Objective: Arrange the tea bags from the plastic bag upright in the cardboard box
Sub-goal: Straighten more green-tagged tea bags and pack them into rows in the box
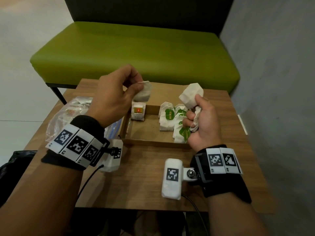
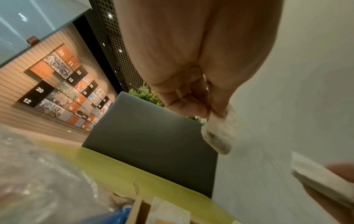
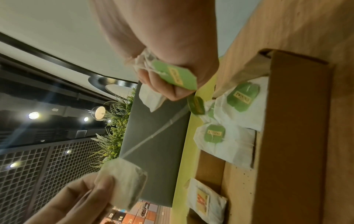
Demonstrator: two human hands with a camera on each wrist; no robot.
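I see black wristbands (image 1: 71, 160) on both bare forearms, each ringed with white blocks bearing black square codes, a white-wrapped camera (image 1: 171, 178) bolted on, and thin black cables trailing.

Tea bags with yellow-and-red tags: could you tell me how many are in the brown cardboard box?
1. The white paper tea bag with a yellow-and-red tag stands in the far left corner of the brown cardboard box, under the left hand, which may hide others.
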